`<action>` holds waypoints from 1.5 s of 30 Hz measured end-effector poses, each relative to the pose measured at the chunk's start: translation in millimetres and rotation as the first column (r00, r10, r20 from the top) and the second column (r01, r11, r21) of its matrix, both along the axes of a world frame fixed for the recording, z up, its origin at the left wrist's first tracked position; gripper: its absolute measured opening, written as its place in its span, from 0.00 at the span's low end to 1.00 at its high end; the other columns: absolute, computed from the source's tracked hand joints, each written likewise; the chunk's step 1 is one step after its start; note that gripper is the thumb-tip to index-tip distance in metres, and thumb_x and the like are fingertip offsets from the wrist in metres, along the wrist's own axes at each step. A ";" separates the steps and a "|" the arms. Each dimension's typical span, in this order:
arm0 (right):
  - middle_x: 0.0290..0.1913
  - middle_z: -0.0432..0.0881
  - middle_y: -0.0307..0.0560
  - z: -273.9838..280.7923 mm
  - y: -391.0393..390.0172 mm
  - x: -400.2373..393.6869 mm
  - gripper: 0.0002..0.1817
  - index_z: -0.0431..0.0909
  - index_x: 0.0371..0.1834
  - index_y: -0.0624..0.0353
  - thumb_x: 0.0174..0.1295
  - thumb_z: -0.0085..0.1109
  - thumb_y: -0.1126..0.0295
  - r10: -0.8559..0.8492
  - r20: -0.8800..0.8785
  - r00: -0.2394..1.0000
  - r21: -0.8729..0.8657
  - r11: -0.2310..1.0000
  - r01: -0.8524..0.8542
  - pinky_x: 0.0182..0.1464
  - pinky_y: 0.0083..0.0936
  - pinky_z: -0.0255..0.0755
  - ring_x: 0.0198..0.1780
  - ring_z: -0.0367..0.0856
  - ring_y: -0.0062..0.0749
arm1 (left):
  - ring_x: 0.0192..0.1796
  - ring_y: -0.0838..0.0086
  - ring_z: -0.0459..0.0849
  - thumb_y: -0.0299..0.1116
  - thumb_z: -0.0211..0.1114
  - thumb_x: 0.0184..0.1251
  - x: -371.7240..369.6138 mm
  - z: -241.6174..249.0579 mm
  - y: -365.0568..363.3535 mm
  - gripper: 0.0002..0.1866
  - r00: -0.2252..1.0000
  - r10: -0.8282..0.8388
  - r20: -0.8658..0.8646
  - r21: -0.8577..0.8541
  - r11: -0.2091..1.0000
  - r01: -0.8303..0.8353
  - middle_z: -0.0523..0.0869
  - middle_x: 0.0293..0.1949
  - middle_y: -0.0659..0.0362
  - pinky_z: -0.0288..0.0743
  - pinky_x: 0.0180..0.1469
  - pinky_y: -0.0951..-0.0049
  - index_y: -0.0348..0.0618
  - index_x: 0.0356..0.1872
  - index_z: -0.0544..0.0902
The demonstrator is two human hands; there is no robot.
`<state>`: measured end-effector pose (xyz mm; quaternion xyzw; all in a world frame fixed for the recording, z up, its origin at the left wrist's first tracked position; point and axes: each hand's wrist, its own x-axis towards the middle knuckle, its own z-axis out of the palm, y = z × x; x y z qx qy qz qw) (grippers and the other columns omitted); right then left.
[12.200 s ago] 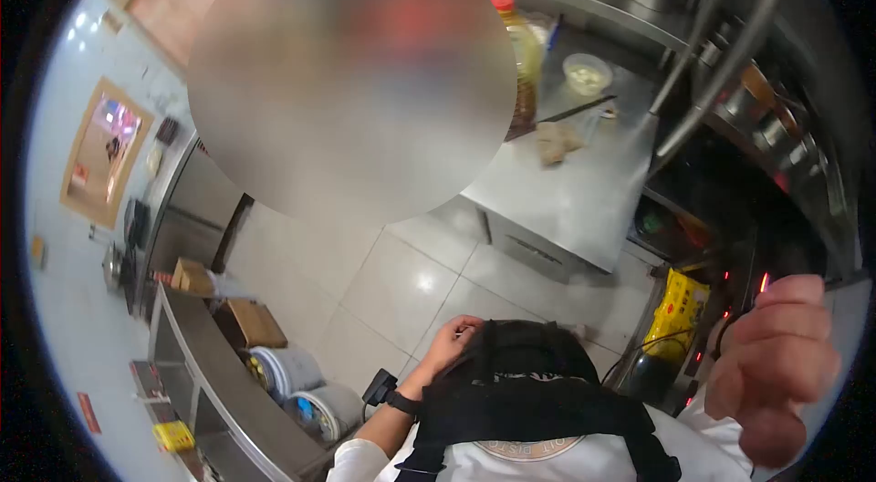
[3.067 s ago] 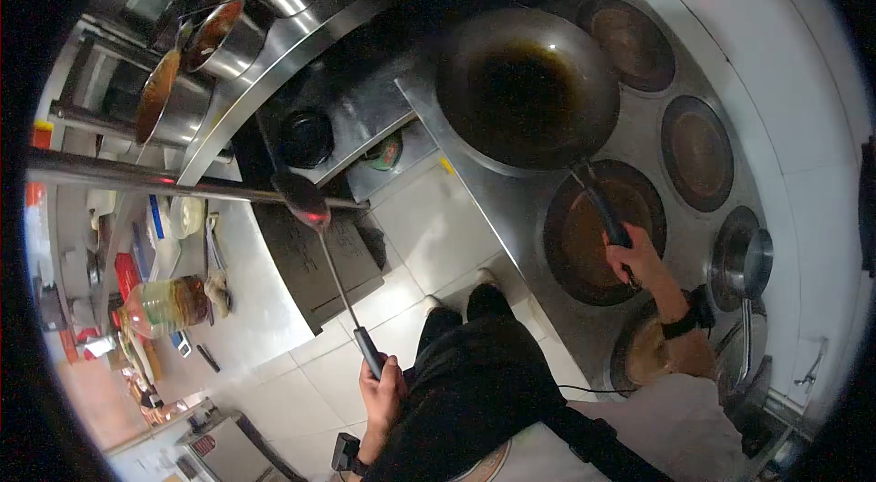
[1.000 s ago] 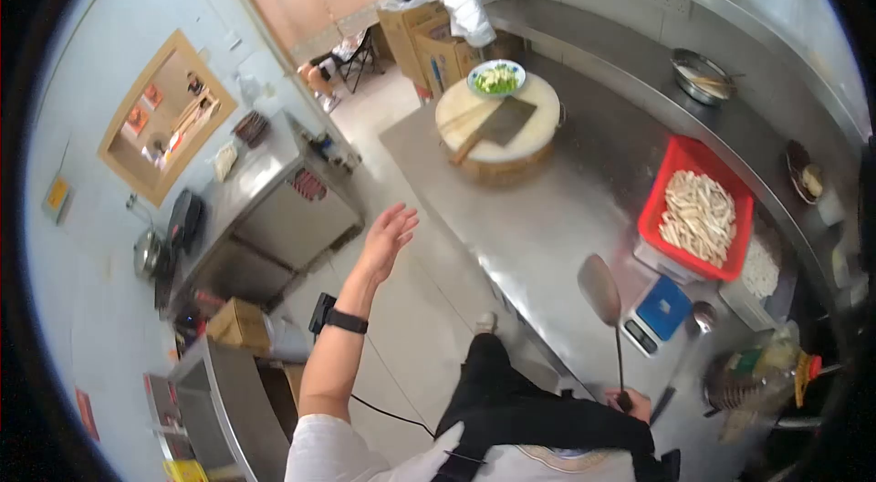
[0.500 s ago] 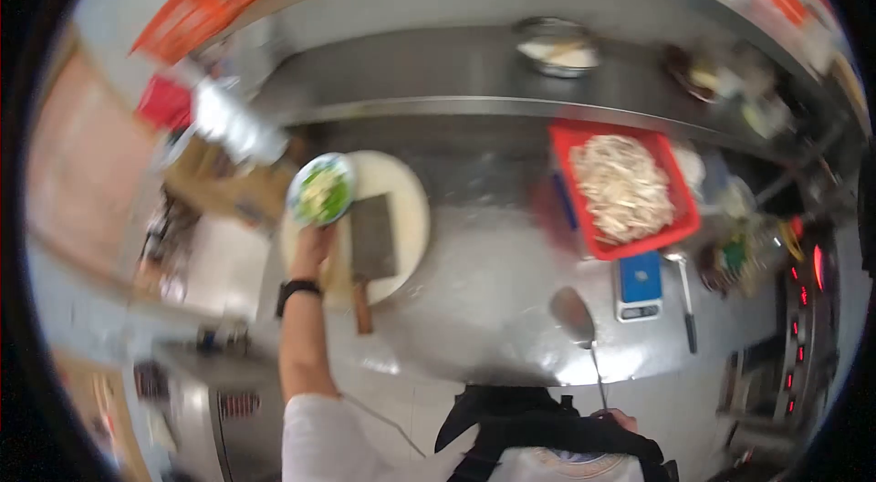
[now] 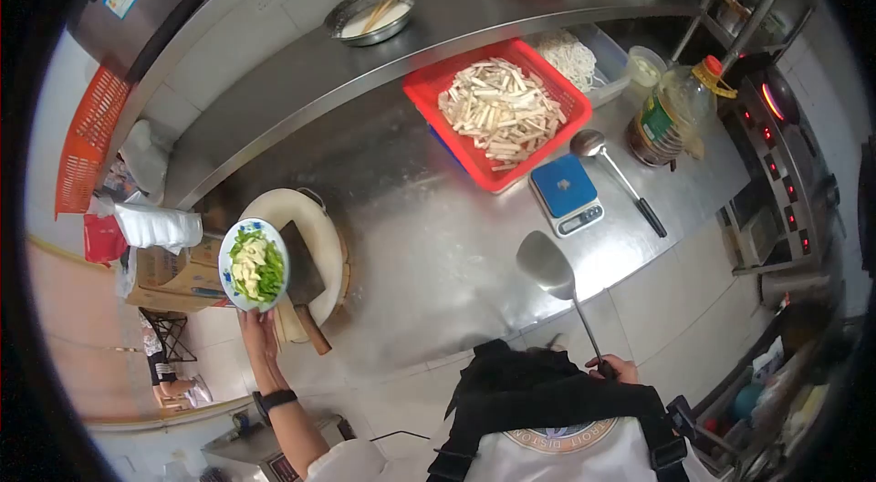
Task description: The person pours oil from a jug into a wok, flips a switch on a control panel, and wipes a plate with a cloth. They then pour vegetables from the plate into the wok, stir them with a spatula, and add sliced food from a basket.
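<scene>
My left hand (image 5: 260, 329) grips the near rim of a plate (image 5: 227, 279) of chopped green vegetable with pale slices (image 5: 258, 269). The plate is held above the left edge of a round cutting board (image 5: 324, 240). A cleaver (image 5: 303, 272) lies on the board, its wooden handle sticking out toward me. At my waist my right hand (image 5: 619, 369) is closed around the handle of a metal spatula (image 5: 547, 265), whose blade is over the front edge of the steel counter.
A red basket (image 5: 577, 108) of pale strips, a blue-topped scale (image 5: 564, 187), a ladle (image 5: 620, 174) and an oil bottle (image 5: 671, 122) stand to the right. On the shelf is a metal bowl (image 5: 388, 33) with chopsticks. Cardboard boxes (image 5: 178, 272) sit left.
The view has turned to the right, so the counter things appear further left. My left hand still holds the plate and my right hand still holds the spatula.
</scene>
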<state>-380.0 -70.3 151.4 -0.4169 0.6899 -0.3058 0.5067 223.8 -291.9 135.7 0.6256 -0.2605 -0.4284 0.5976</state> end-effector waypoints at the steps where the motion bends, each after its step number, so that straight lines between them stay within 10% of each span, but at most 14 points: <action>1: 0.18 0.71 0.32 -11.8 9.4 -12.0 0.06 0.78 0.35 0.61 0.53 0.59 0.75 -0.037 0.013 0.999 0.000 0.999 0.037 0.27 0.12 0.62 0.23 0.67 0.11 | 0.43 0.69 0.79 0.25 0.46 0.63 -54.6 38.9 18.2 0.19 0.999 0.023 -0.040 0.001 1.000 -0.023 0.75 0.49 0.54 0.76 0.42 0.76 0.35 0.56 0.65; 10: 0.21 0.69 0.34 -77.5 115.0 -206.3 0.14 0.64 0.39 0.58 0.50 0.55 0.81 -0.385 0.230 0.894 -0.149 0.894 0.423 0.24 0.13 0.62 0.21 0.67 0.14 | 0.49 0.65 0.78 0.24 0.51 0.55 -393.9 91.8 126.8 0.22 0.863 -0.443 -0.243 -0.057 0.895 0.443 0.75 0.50 0.50 0.82 0.41 0.69 0.35 0.55 0.65; 25: 0.18 0.66 0.37 4.3 172.3 -542.8 0.16 0.60 0.51 0.56 0.60 0.47 0.75 -0.606 0.347 0.716 -0.167 0.712 0.683 0.13 0.14 0.56 0.13 0.62 0.16 | 0.50 0.64 0.78 0.20 0.48 0.51 -934.7 90.9 174.5 0.30 0.379 -0.806 -0.455 -0.210 0.510 0.834 0.70 0.53 0.48 0.80 0.46 0.69 0.35 0.60 0.56; 28: 0.21 0.68 0.38 -1.3 159.4 -602.5 0.11 0.58 0.39 0.56 0.57 0.48 0.79 -0.654 0.351 0.670 -0.188 0.652 0.735 0.12 0.15 0.58 0.12 0.63 0.17 | 0.51 0.63 0.77 0.17 0.47 0.49 -1005.7 67.6 165.1 0.32 0.298 -0.809 -0.507 -0.187 0.441 0.878 0.69 0.54 0.49 0.80 0.46 0.68 0.38 0.61 0.54; 39: 0.16 0.65 0.37 41.0 176.8 -746.6 0.14 0.62 0.49 0.57 0.64 0.45 0.65 -0.726 0.352 0.590 -0.220 0.549 0.807 0.11 0.13 0.54 0.10 0.60 0.17 | 0.51 0.60 0.76 0.20 0.51 0.50 -1166.4 15.2 148.9 0.33 0.019 -0.840 -0.542 -0.204 0.153 0.967 0.69 0.53 0.50 0.81 0.42 0.60 0.44 0.61 0.53; 45: 0.20 0.68 0.36 88.2 153.9 -869.3 0.10 0.65 0.42 0.59 0.61 0.49 0.69 -0.713 0.134 0.688 -0.506 0.548 0.666 0.13 0.13 0.54 0.13 0.64 0.15 | 0.51 0.61 0.76 0.18 0.51 0.49 -1205.4 7.3 147.0 0.32 0.093 -0.914 -0.396 -0.152 0.165 0.975 0.70 0.52 0.50 0.80 0.44 0.61 0.43 0.60 0.56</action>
